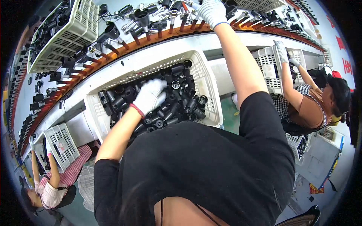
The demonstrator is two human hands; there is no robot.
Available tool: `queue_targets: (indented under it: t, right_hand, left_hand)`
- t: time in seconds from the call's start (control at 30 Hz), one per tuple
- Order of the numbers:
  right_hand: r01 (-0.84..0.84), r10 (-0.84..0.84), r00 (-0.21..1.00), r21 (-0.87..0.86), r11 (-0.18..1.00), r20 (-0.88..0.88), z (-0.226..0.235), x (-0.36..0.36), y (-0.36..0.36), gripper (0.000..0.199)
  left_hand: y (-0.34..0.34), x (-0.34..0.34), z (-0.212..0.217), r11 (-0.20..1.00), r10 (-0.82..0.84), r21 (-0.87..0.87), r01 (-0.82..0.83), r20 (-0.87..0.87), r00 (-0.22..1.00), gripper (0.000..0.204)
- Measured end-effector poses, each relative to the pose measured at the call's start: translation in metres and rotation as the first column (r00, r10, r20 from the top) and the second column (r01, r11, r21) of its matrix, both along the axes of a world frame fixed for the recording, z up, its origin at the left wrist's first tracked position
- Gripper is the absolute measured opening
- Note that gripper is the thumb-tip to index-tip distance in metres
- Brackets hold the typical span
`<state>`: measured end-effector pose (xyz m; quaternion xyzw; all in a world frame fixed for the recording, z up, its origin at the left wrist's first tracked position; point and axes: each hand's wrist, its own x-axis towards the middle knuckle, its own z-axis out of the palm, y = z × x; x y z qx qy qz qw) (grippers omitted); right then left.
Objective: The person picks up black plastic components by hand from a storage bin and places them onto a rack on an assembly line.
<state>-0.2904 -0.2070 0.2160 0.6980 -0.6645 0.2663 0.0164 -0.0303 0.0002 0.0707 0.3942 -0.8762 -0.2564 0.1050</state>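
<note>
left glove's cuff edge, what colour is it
The cuff edge of the left glove is red, best seen in the head view.

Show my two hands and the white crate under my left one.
Left hand (148,97): head view, on its gloved back.
Right hand (212,12): head view, on its gloved back.
White plastic crate (209,88): head view, right wall.

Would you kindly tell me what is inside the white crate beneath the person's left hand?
The white crate holds jumbled black cylindrical parts; the left hand covers some, and whatever lies beneath the top layer is hidden.
</note>
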Motion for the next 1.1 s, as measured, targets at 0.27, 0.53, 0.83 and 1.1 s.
queue_targets:
  t: [0.27, 0.53, 0.83, 1.1]
  right_hand:
    - [-0.368, 0.373, 0.926, -0.077, 0.927, 0.061, -0.075, 0.042, 0.107, 0.031]
    - [-0.111, 0.677, 0.695, 0.894, 0.434, -0.242, -0.146, 0.037, 0.271, 0.028]
    - [-0.517, 0.597, 0.758, 0.800, 0.304, 0.263, -0.143, 0.010, 0.253, 0.048]
    - [-0.844, -0.478, -0.055, 0.215, 0.491, 0.877, -0.094, 0.019, 0.254, 0.035]
  left_hand:
    - [0.079, -0.001, -0.036, 0.946, -0.301, 0.266, 0.188, 0.495, 0.815, 0.034]
    - [0.089, 0.003, -0.066, 0.962, -0.181, 0.247, 0.119, 0.249, 0.951, 0.014]
    - [0.041, 0.015, -0.018, 0.818, 0.488, 0.472, -0.328, -0.269, 0.830, 0.014]
    - [0.006, 0.008, 0.000, 0.400, 0.906, 0.917, -0.005, -0.394, 0.157, 0.029]
